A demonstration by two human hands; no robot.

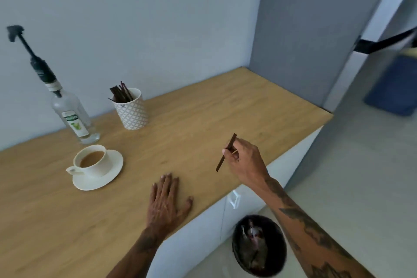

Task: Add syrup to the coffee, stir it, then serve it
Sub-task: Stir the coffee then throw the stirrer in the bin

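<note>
A white cup of milky coffee [91, 160] stands on a white saucer [106, 179] at the left of the wooden counter [203, 119]. Behind it is a clear syrup bottle [73, 117] with a tall black pump. A patterned paper cup [133, 113] holds several dark stir sticks. My right hand [244, 160] pinches one dark stir stick [225, 153] above the counter's right part, well right of the coffee. My left hand [168, 203] lies flat, palm down, on the counter near its front edge, holding nothing.
A black bin [259, 246] with rubbish sits on the floor below the counter's front edge, beside white cabinet doors [196, 232]. A grey wall panel [304, 29] bounds the counter's right end. A blue box [394, 88] stands on the floor far right.
</note>
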